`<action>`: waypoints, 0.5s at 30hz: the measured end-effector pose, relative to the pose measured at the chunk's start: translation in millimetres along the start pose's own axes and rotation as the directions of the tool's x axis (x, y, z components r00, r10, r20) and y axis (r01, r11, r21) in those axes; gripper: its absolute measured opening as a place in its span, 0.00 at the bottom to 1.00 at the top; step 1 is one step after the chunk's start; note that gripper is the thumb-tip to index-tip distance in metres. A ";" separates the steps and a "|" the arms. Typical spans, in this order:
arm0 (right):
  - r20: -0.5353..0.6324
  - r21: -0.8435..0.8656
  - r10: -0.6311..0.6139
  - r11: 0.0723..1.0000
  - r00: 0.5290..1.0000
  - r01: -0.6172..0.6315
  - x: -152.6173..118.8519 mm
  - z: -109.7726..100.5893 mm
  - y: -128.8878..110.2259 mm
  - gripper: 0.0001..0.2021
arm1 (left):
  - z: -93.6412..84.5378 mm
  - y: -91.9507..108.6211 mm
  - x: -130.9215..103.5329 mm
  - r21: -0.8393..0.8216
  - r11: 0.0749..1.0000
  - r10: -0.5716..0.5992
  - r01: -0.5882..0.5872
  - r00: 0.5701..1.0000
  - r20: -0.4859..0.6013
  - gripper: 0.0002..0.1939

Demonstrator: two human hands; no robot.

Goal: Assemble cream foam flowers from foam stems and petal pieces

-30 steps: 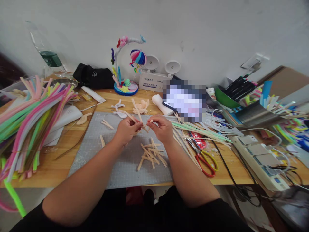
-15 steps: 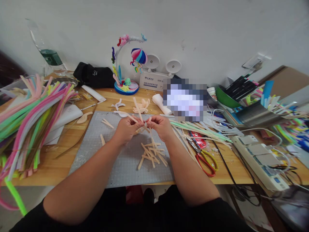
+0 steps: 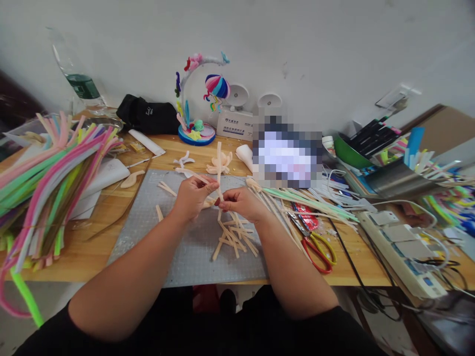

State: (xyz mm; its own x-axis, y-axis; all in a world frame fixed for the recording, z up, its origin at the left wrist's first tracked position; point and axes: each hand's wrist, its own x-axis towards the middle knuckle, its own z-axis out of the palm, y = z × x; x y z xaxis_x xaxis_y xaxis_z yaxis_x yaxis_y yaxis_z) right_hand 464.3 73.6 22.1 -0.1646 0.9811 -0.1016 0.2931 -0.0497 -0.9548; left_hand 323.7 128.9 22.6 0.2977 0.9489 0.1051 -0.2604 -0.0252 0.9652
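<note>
Beige, fuzzy, narrow strips (image 3: pixel 219 170) meet between the two hands in the head view, above a grey gridded cutting mat (image 3: pixel 174 262). The left hand (image 3: pixel 192 199) and right hand (image 3: pixel 240 204) pinch them between closed fingers; whether they are joined, I cannot tell. Short flat beige pieces (image 3: pixel 237 238) lie loose, unassembled; beyond, a beige petalled form (image 3: pixel 225 159) looks already shaped.
</note>
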 end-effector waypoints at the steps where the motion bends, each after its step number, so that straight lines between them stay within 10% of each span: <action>1: -0.005 -0.007 0.002 1.000 1.000 -0.002 0.0 -0.7 -0.2 0.10 | -0.7 -0.7 0.8 -0.022 1.000 0.003 -0.003 1.000 -0.005 0.07; 15: -0.240 -0.601 -0.147 0.799 0.960 -0.028 -6.5 0.1 -15.3 0.07 | -4.7 -6.5 7.2 0.012 0.996 -0.083 0.083 0.995 -0.052 0.10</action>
State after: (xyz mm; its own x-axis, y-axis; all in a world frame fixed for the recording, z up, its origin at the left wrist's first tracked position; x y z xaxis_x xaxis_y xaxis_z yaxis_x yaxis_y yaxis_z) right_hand 460.8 67.9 37.3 0.0245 0.9936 0.1098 0.8047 0.0456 -0.5919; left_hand 323.1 137.3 15.9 0.2700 0.9628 0.0125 -0.2236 0.0501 0.9734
